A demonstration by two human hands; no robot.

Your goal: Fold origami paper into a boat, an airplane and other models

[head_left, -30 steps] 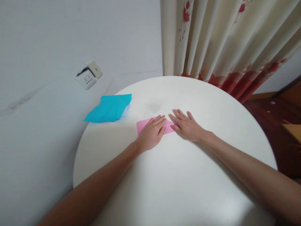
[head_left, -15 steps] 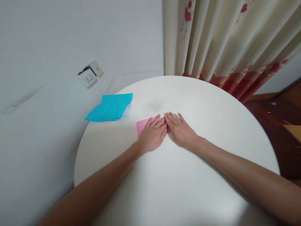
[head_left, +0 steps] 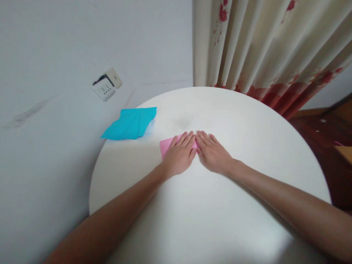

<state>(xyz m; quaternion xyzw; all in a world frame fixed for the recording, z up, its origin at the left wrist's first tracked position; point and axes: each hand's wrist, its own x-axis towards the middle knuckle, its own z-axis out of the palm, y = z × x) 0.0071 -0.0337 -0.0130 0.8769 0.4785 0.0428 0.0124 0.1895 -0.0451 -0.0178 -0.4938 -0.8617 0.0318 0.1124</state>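
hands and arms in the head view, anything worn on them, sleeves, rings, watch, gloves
Both arms are bare as far up as the picture shows, with no sleeve in view. The left hand and the right hand wear no gloves, and no ring, watch or bracelet shows on the fingers or wrists. The nails look short and unpainted, though they are too small to judge well.

Bare round white surface lies right of both grips; a creased blue paper sheet lies far-left.
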